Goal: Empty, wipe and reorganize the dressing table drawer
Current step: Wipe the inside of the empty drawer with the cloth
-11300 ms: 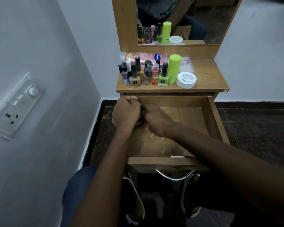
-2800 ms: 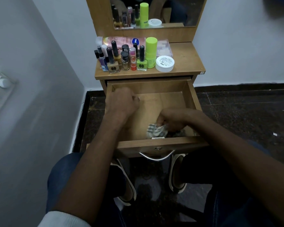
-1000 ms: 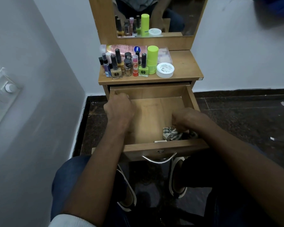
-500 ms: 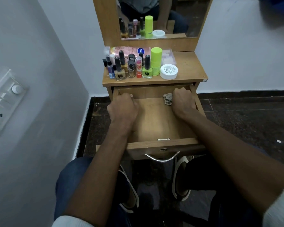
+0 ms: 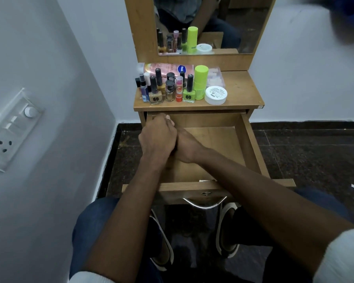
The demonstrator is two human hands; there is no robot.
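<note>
Drawer (image 5: pixel 251 139) pulled open, left hand (image 5: pixel 157 137) fisted at its rear left corner, right hand (image 5: pixel 187 148) pressed alongside, contents of either grip indeterminate, cosmetics bottles (image 5: pixel 172 88) on tabletop (image 5: pixel 241 88).

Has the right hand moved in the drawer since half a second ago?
Yes. The right hand went from the drawer's right wall across to the left side, and is now against the left hand.
</note>
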